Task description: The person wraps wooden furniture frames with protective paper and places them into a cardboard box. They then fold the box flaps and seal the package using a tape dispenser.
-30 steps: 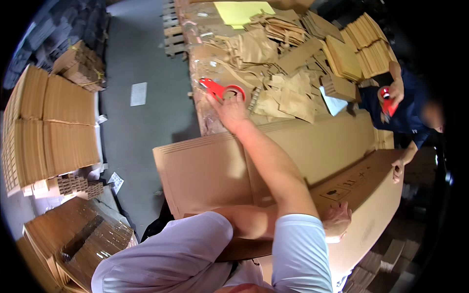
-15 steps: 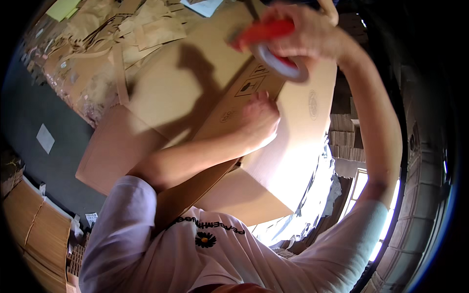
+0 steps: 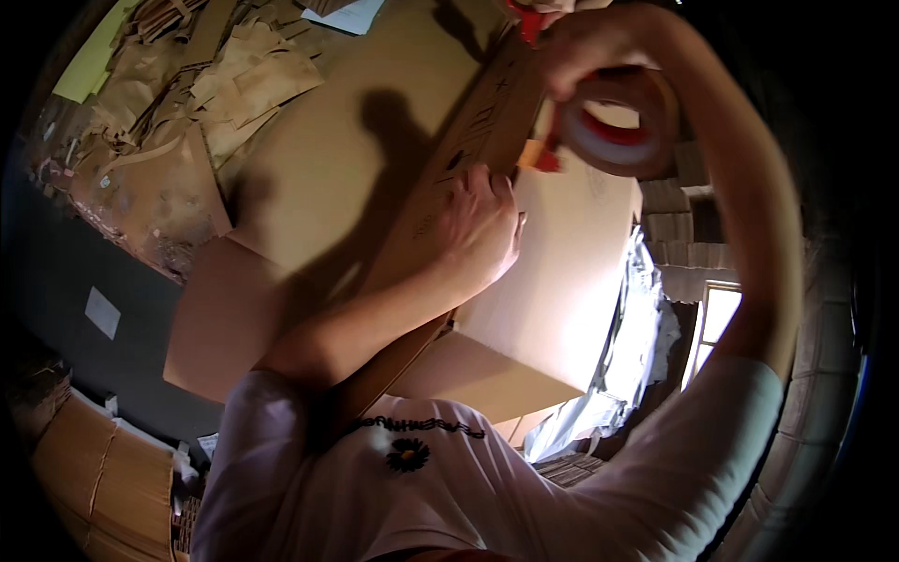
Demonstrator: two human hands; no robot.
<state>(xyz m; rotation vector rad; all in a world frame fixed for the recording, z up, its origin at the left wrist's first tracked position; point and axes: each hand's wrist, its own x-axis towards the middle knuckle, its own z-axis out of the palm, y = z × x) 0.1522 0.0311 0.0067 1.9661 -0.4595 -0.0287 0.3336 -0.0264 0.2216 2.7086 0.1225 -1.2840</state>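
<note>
A large brown cardboard box (image 3: 552, 253) lies in front of me, its long flap (image 3: 412, 220) running away from my body. My left hand (image 3: 482, 229) is closed on the flap's edge, fingers curled over it. Beyond it, my right hand (image 3: 590, 47) is closed around a red tape dispenser (image 3: 552, 140), its handle mostly hidden. The dispenser carries a large tape roll (image 3: 618, 131), and its front end is close to the box seam, just past my left hand; I cannot tell whether it touches.
Torn cardboard scraps (image 3: 248, 80) are heaped at the far left. Another person's hand (image 3: 559, 6) shows at the top edge beside a red piece (image 3: 530, 21). Bundled flat cardboard (image 3: 103, 478) stands at lower left. Crumpled plastic sheeting (image 3: 609, 347) lies right of the box.
My right hand and the dispenser have swung right, and the tape roll has turned more toward me. My left hand stays on the flap. Another person's hand now shows at the top.
</note>
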